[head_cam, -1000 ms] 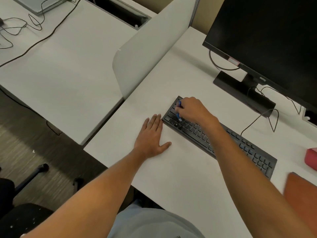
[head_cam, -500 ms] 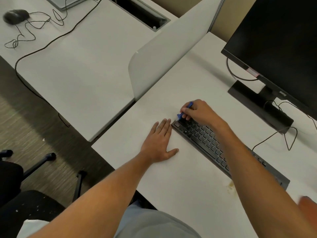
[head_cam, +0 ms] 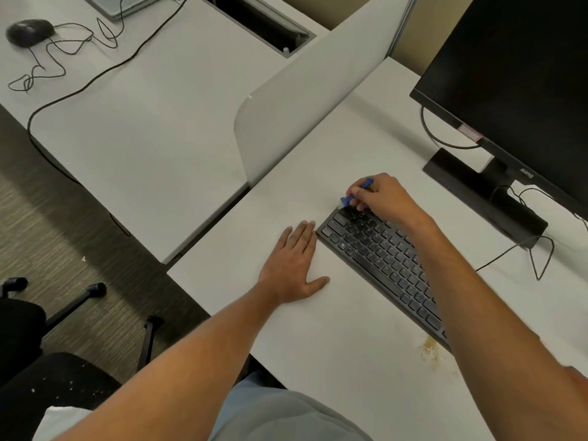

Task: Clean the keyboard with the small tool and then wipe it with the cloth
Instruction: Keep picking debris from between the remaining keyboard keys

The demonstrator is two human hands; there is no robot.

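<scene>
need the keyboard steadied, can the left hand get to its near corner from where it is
Probably yes. The left hand lies flat on the desk with its fingertips right beside the keyboard, and nothing lies between them.

A dark monitor (head_cam: 521,81) stands on its black base (head_cam: 477,186) at the right of the white tabletop (head_cam: 334,329), with thin cables (head_cam: 525,249) trailing near the base. A yellowish stain (head_cam: 428,350) marks the tabletop. A white divider (head_cam: 305,109) separates it from a second desk (head_cam: 143,128), where a black mouse (head_cam: 28,31) lies beside its tangled cord (head_cam: 47,65). An office chair (head_cam: 38,345) stands on the carpet (head_cam: 63,218).
</scene>
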